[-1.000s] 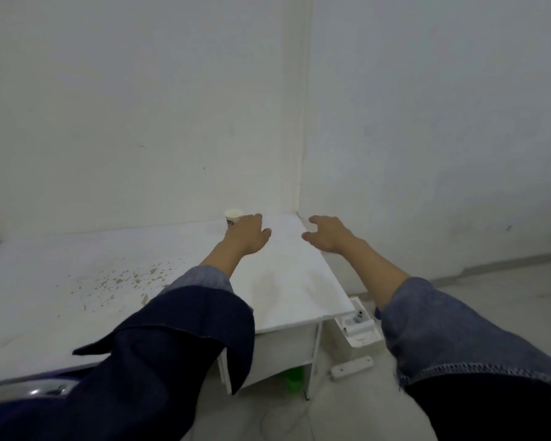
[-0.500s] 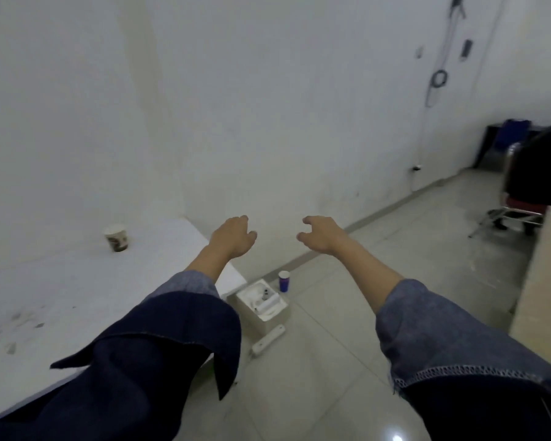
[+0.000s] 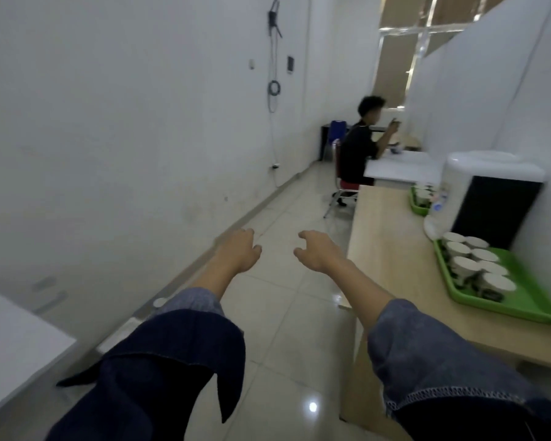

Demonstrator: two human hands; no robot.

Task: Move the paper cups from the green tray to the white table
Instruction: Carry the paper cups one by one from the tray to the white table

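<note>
A green tray [image 3: 528,300] lies on a wooden counter [image 3: 392,249] at the right, holding several white paper cups [image 3: 473,264] packed together. Only a corner of the white table [image 3: 16,345] shows at the lower left. My left hand [image 3: 240,249] and my right hand [image 3: 318,249] are stretched out over the floor, fingers loosely curled, holding nothing. Both hands are well left of the tray.
A second green tray [image 3: 419,202] with cups sits farther along the counter, beside a white-and-black dispenser [image 3: 490,198]. A person [image 3: 360,148] sits on a chair at a far white desk. Tiled floor [image 3: 287,313] runs between the wall and the counter.
The view has swung right, away from the white table and its single cup, toward the counter with the green tray. Both hands stay outstretched and hold nothing.
</note>
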